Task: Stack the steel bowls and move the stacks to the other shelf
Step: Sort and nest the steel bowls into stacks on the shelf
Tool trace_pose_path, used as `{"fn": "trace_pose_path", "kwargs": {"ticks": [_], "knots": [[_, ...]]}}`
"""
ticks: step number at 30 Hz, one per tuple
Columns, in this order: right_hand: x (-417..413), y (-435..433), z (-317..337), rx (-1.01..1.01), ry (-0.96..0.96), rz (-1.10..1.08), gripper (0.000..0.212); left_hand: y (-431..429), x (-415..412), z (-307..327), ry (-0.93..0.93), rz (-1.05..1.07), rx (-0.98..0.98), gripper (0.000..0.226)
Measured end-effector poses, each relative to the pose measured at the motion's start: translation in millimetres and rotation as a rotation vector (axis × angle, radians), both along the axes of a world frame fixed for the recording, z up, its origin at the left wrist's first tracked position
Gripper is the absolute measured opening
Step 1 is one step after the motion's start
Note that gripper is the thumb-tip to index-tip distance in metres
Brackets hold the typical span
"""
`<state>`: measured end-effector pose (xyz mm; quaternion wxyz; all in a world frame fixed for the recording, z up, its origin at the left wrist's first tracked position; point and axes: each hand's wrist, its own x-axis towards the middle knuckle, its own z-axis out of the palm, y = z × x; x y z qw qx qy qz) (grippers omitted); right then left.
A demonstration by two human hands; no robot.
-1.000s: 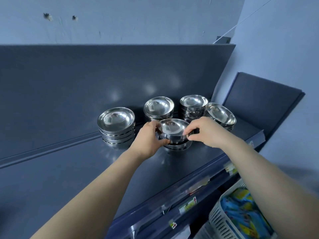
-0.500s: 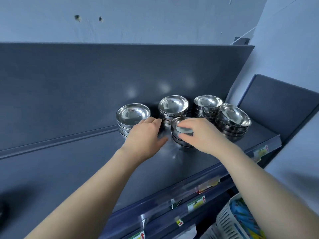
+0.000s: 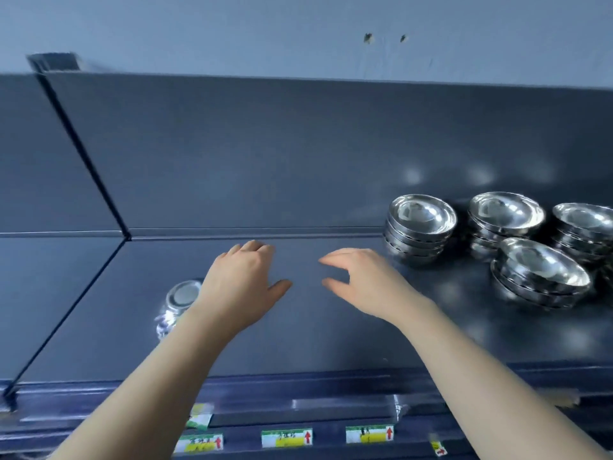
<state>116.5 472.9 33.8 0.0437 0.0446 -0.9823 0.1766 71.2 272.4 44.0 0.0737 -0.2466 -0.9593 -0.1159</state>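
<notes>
Both hands are empty above the bare middle of the shelf [image 3: 298, 343]: left hand [image 3: 240, 283] flat with fingers spread, right hand [image 3: 361, 283] with fingers curled but gripping nothing. The stacks of steel bowls [image 3: 418, 227] stand grouped at the right, and one upturned bowl [image 3: 180, 298] lies behind the left wrist, probably the next one to collect.

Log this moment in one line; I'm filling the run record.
left hand: open, empty | right hand: open, empty | bowl stacks: right, on shelf
</notes>
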Motion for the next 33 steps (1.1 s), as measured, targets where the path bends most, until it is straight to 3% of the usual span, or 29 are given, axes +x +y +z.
{"fn": "trace_pose_path", "kwargs": {"ticks": [7, 13, 19, 24, 27, 29, 31, 33], "knots": [[-32.8, -89.8, -22.1, -0.134, -0.131, 0.097, 0.052, -101.0, -16.5, -17.0, -0.198, 0.222, -0.134, 0.085], [-50.4, -129.0, -40.9, -0.163, -0.225, 0.086, 0.045, -134.1, -29.8, -43.8, -0.399, 0.198, -0.04, 0.077], [-45.4, -123.1, -48.7, -0.331, -0.229, 0.017, 0.036, -127.5, -32.7, -53.9, -0.359, 0.109, 0.158, 0.085], [-26.9, -99.1, -38.3, -0.721, -0.08, -0.152, 0.034, -96.5, -27.1, -47.5, -0.261, -0.017, 0.274, 0.111], [-14.7, -70.2, -31.5, -0.863, 0.011, -0.252, 0.039, -64.8, -24.3, -38.1, -0.193, -0.139, 0.35, 0.109], [-3.1, -44.0, -22.7, -0.9, -0.002, -0.302, 0.058, -39.7, -21.9, -27.7, -0.2, -0.211, 0.441, 0.103], [12.3, -14.5, -10.7, -0.918, 0.013, -0.323, 0.075, -13.0, -19.1, -17.9, -0.244, -0.29, 0.565, 0.088], [31.6, 15.1, 3.8, -0.913, 0.047, -0.323, 0.073, 14.9, -14.9, -9.6, -0.311, -0.362, 0.678, 0.071]]}}
